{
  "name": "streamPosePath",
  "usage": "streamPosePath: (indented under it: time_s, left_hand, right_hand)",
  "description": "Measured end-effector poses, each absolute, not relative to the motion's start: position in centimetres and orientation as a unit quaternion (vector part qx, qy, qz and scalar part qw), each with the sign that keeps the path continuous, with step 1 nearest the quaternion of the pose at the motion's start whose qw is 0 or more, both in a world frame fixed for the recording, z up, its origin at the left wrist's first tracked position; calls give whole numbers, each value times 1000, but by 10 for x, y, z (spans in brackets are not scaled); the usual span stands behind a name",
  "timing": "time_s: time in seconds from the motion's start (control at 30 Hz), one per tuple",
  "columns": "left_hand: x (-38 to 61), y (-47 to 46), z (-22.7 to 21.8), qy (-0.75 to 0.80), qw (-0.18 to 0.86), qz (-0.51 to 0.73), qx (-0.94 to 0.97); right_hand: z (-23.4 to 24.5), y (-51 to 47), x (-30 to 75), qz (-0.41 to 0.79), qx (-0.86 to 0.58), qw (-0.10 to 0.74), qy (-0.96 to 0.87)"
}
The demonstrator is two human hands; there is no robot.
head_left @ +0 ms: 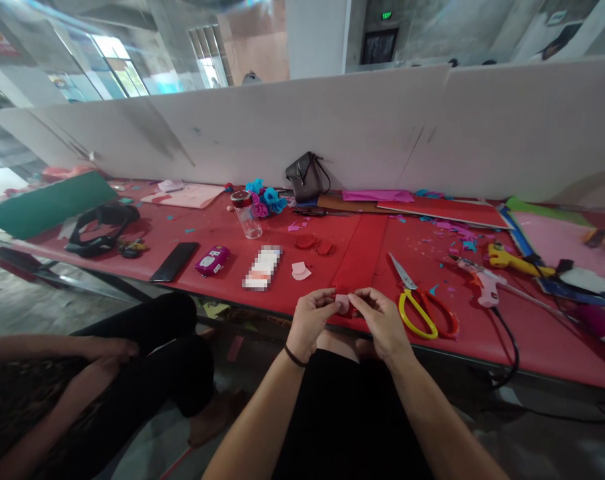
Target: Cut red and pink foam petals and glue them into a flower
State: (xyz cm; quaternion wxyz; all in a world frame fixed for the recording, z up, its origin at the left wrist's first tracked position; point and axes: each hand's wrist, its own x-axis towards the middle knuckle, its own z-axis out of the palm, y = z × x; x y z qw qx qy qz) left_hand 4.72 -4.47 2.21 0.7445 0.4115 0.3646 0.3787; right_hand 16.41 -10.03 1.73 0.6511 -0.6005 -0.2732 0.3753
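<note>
Between my two hands, over the table's front edge, is a small pale pink paper piece (341,304). My left hand (309,320) pinches its left side between thumb and fingers. At its upper right, the thumb and fingertips of my right hand (382,319) close on the same piece. Just beyond lie more pink paper pieces (301,271) and some red cut pieces (315,244). A red paper strip (363,243) stretches away behind my fingers. To the right rest scissors (416,308) with one yellow and one red handle, blades pointing away.
A pink glue gun (488,288) with a black cord and a yellow glue gun (517,259) lie right. Farther back stand a clear jar (248,217), blue and pink paper flowers (265,200) and a dark bag (305,179). A seated person's arms (89,363) are at left.
</note>
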Motion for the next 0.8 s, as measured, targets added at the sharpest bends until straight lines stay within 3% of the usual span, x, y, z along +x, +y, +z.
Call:
streamPosePath:
  time_s: [0.23, 0.43, 0.8]
  left_hand:
    - [49, -49, 27, 368, 724, 378, 444]
    - [58, -58, 19, 358, 769, 364, 385]
    - [51, -49, 20, 380, 759, 350, 395]
  right_hand:
    - [13, -102, 163, 350, -587, 671, -286]
    - [11, -103, 160, 313, -571, 715, -254]
    - [8, -106, 157, 364, -560, 707, -232]
